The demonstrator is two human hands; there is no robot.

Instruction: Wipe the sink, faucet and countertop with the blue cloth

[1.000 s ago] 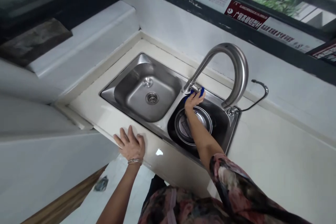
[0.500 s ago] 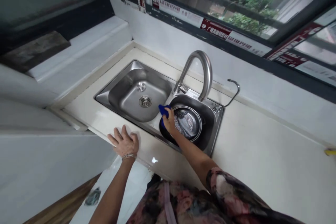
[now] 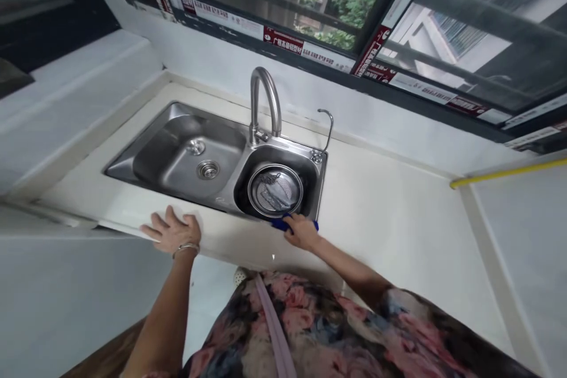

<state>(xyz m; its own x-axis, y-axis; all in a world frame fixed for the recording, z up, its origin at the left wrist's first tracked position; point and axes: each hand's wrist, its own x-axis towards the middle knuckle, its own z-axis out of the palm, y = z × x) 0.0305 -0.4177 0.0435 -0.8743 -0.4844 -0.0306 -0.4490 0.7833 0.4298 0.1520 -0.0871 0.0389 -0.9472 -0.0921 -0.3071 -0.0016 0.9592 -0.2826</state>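
Note:
My right hand (image 3: pixel 302 231) is closed on a blue cloth (image 3: pixel 280 224), pressed to the front rim of the right sink basin near its corner. Part of the cloth sticks out on both sides of the fingers. Just beyond it, a round metal colander (image 3: pixel 252 194) with small holes sits in the right basin (image 3: pixel 312 172); what lies inside it is hard to make out. My left hand (image 3: pixel 173 233) rests with fingers spread on the counter's front edge, in front of the left basin (image 3: pixel 153 152), and holds nothing.
A curved metal faucet (image 3: pixel 275 107) rises behind the basins. A thin bent metal spout (image 3: pixel 331 124) stands at the sink's back right corner. The pale countertop (image 3: pixel 390 207) stretches right towards a yellow pipe (image 3: pixel 509 173). A window (image 3: pixel 283 44) runs along the back wall.
My right hand has moved with the blue cloth from the divider between the basins to the front right rim. The view has swung right. My left hand stays on the counter edge.

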